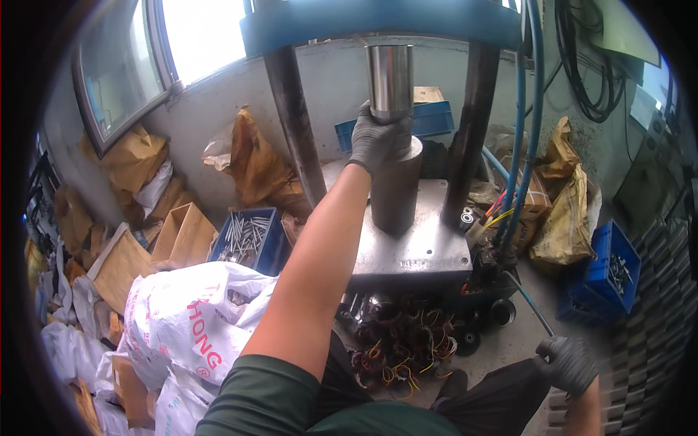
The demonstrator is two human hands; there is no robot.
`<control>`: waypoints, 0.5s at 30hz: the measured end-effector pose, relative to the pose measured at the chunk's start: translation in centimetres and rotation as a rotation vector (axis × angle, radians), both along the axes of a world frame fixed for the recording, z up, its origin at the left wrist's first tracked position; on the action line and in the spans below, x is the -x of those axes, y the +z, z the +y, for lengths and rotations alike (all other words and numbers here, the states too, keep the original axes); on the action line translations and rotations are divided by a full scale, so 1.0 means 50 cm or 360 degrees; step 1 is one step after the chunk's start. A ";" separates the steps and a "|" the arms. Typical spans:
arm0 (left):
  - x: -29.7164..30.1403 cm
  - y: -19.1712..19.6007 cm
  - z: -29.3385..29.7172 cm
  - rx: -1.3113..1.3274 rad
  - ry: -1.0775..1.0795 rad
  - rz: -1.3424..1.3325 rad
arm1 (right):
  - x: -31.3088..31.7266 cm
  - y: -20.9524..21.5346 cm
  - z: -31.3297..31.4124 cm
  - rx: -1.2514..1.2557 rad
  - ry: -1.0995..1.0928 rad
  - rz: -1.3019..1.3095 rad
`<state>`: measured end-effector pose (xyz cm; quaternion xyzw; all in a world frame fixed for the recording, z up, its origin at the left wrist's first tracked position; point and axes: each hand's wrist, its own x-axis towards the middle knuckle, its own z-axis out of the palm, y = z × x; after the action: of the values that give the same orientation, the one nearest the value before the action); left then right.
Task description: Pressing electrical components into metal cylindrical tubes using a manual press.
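My left hand (pixel 376 138), in a dark grey glove, reaches forward into a blue-framed press. Its fingers are closed around something between the shiny steel ram (pixel 391 81) above and the dark upright cylinder (pixel 396 190) below; the hand hides most of what it grips. The cylinder stands on the thick metal press bed (pixel 440 243). At the lower right my right hand (pixel 571 365), gloved too, is wrapped round the end of a thin lever (pixel 529 301) that runs to the press's side. Wire-wound coils (pixel 403 338) with coloured leads lie in a heap under the bed.
Dark press columns (pixel 294 120) flank the ram, and blue hoses (pixel 518 138) hang at the right. A blue bin of metal rods (pixel 246 236) and a white sack (pixel 193 320) stand left. Another blue bin (pixel 602 272) and stacked dark metal pieces (pixel 658 320) are at right.
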<state>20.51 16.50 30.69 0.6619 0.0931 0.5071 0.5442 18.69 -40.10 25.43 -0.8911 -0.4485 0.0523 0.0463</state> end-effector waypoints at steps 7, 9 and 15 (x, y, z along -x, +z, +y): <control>-0.005 0.011 0.006 -0.0028 0.0021 0.0138 | 0.056 -0.061 0.012 -0.0341 -0.0190 -0.0371; -0.008 0.007 0.026 0.0013 -0.0067 0.0064 | 0.056 -0.068 0.012 -0.0351 -0.0203 -0.0377; 0.003 0.014 -0.001 0.0114 -0.0169 0.0023 | 0.056 -0.074 0.005 -0.0353 -0.0261 -0.0381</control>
<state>20.38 16.45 31.38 0.6498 0.0798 0.4689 0.5929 15.86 -39.85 21.75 -0.9139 -0.3797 -0.1078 0.0947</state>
